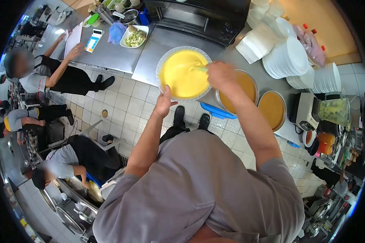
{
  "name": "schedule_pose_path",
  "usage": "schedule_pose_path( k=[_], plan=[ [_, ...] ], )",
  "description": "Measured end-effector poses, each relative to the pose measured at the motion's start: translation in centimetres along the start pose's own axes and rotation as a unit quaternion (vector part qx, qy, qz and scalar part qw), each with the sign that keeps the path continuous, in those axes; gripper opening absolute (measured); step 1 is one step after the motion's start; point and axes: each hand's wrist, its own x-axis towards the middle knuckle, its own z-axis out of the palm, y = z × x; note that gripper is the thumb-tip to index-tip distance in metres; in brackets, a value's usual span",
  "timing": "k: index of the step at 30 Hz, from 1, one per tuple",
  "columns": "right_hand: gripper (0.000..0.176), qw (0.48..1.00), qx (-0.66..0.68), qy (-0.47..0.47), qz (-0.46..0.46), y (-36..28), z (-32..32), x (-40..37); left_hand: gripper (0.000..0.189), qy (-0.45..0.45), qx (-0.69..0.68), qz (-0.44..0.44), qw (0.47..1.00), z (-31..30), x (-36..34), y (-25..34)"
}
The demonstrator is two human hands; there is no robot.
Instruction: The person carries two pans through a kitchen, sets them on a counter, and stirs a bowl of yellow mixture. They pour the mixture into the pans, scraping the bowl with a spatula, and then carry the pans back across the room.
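Note:
A large, pale, clear-looking bowl [158,69] at the edge of the steel counter holds a smooth yellow mixture [180,77]. My left hand [164,104] grips its near left side, thumb up at the rim and the other fingers mostly hidden. Over the right rim, my right hand [222,76] is closed around a green stirring tool [200,69] whose end dips into the mixture. That hand is slightly blurred, and the tool's submerged head is hidden. Just right of the bowl stands a round pan [253,83] of brown-orange sauce, partly behind my right forearm.
Another pan of brown sauce [272,111], a blender [332,111] and stacked white plates [286,58] stand to the right. A dish of chopped greens [134,37] and a calculator [94,40] lie left. Three people work at left; one writes at the counter [121,54].

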Motion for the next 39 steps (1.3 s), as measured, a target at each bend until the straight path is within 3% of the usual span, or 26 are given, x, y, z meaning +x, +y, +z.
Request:
schedule_pose_path(
  k=[2, 3, 5, 6, 8, 9, 12, 15, 17, 18, 20, 21, 23, 24, 26, 27, 29, 33, 36, 39],
  plan=[
    [0.028, 0.988, 0.006, 0.005, -0.152, -0.6, 2.1, -0.6, 0.095, -0.009, -0.029, -0.012, 0.999, 0.1, -0.5, 0.2],
    [0.028, 0.988, 0.007, 0.005, -0.152, 0.1, 2.0, -0.2, 0.095, -0.012, -0.042, -0.011, 0.999, 0.0, -0.6, 0.1],
    [0.028, 0.996, 0.041, -0.073, -0.023, 0.2, -1.8, -0.8, 0.095, -0.010, -0.059, -0.009, 0.998, 0.3, -0.6, -0.2],
    [0.028, 0.996, 0.039, -0.074, -0.028, -0.2, -1.0, -0.6, 0.096, -0.010, -0.109, -0.018, 0.994, 0.8, -0.4, -0.4],
    [0.025, 0.994, 0.026, 0.050, -0.094, -1.2, 1.5, -0.7, 0.096, -0.014, -0.153, -0.031, 0.988, 1.1, -0.6, -0.9],
    [0.025, 0.994, 0.025, 0.053, -0.093, -0.9, 1.8, -0.5, 0.096, -0.052, -0.197, -0.022, 0.979, 1.2, -0.3, -0.9],
    [0.025, 0.993, 0.042, -0.030, -0.106, 0.0, 1.2, -0.7, 0.096, -0.108, -0.241, 0.000, 0.964, 0.6, 0.4, -2.0],
    [0.026, 0.998, 0.022, 0.015, -0.050, -0.3, 0.3, -0.8, 0.095, -0.138, -0.250, 0.024, 0.958, 0.2, -0.3, -1.2],
    [0.025, 0.988, 0.030, 0.057, -0.143, -1.0, 3.2, -1.0, 0.095, -0.159, -0.253, 0.035, 0.953, 0.1, -0.3, -0.7],
    [0.025, 0.988, 0.030, 0.058, -0.142, -0.5, 3.0, -0.6, 0.094, -0.164, -0.271, 0.032, 0.948, -0.3, -0.3, -0.9],
    [0.024, 0.992, 0.068, -0.066, -0.079, -0.1, 1.4, -0.3, 0.093, -0.167, -0.290, 0.031, 0.942, -1.2, -0.5, -1.4],
    [0.024, 0.992, 0.066, -0.067, -0.083, -0.5, 1.4, -0.1, 0.089, -0.158, -0.320, 0.028, 0.934, -1.6, -0.6, -1.8],
    [0.023, 0.993, 0.012, 0.059, -0.098, -1.4, 2.5, -0.1, 0.085, -0.148, -0.348, 0.022, 0.926, -1.8, -1.3, -1.9],
    [0.023, 0.993, 0.012, 0.059, -0.098, -1.2, 3.4, -0.2, 0.086, -0.150, -0.373, 0.044, 0.914, -1.7, -1.4, -1.8],
    [0.023, 0.979, 0.045, -0.023, -0.196, -1.7, 4.8, -0.6, 0.086, -0.147, -0.395, 0.075, 0.904, -1.8, -1.3, -1.3],
    [0.023, 0.977, 0.046, -0.019, -0.209, -1.5, 4.2, -0.6, 0.087, -0.126, -0.404, 0.086, 0.902, -2.0, -1.2, -1.2],
    [0.024, 0.994, 0.046, -0.003, -0.099, -1.6, 0.8, -0.8, 0.086, -0.087, -0.421, 0.088, 0.898, -2.5, -1.1, -1.5],
    [0.025, 0.992, 0.028, 0.020, -0.121, -3.5, 3.2, -0.5, 0.085, -0.087, -0.423, 0.068, 0.899, -2.9, -1.0, -1.5],
    [0.027, 0.981, 0.048, -0.054, -0.179, -2.3, 2.7, -0.1, 0.085, -0.106, -0.420, 0.068, 0.899, -3.4, -2.0, -1.0],
    [0.026, 0.995, 0.011, 0.009, -0.098, -3.0, 0.9, -0.7, 0.088, -0.120, -0.427, 0.073, 0.893, -3.2, -2.2, -0.9]
  ],
)
